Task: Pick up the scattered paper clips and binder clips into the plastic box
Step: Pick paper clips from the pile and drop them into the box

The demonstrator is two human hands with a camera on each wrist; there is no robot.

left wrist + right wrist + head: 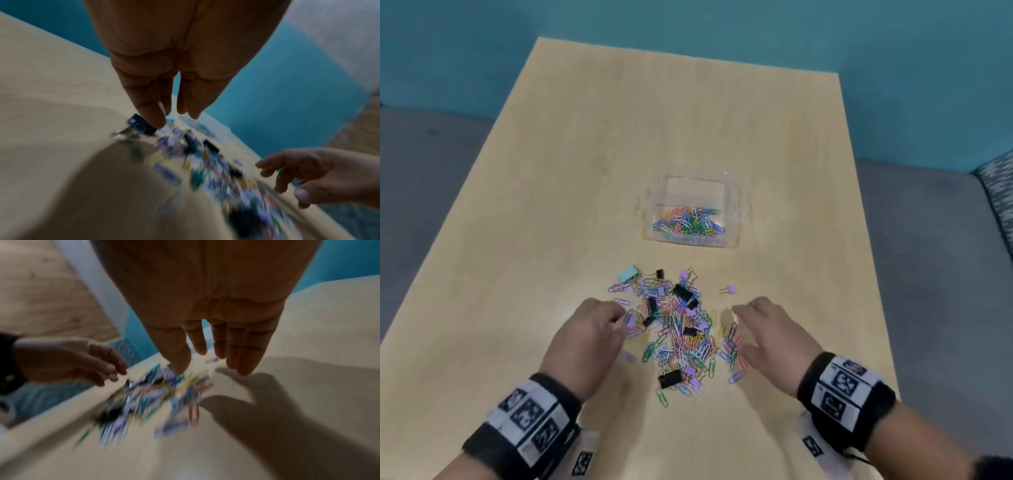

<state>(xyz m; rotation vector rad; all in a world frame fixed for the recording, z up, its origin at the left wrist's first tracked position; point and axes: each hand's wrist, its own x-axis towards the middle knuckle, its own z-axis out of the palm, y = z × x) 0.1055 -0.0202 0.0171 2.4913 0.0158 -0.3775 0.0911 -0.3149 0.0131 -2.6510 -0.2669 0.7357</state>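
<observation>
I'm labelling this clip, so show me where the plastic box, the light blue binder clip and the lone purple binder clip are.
plastic box point(736, 205): head view, on its right wall.
light blue binder clip point(627, 273): head view, middle of its body, far left of the pile.
lone purple binder clip point(729, 289): head view, on its purple body, right of the pile.

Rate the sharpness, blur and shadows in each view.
Head view: fairly sharp, even light; the clip pile and plastic box read clearly. Left wrist view: the pile streaks with motion blur, left hand sharper. Right wrist view: pile blurred too; right hand casts a dark shadow on the table.
</observation>
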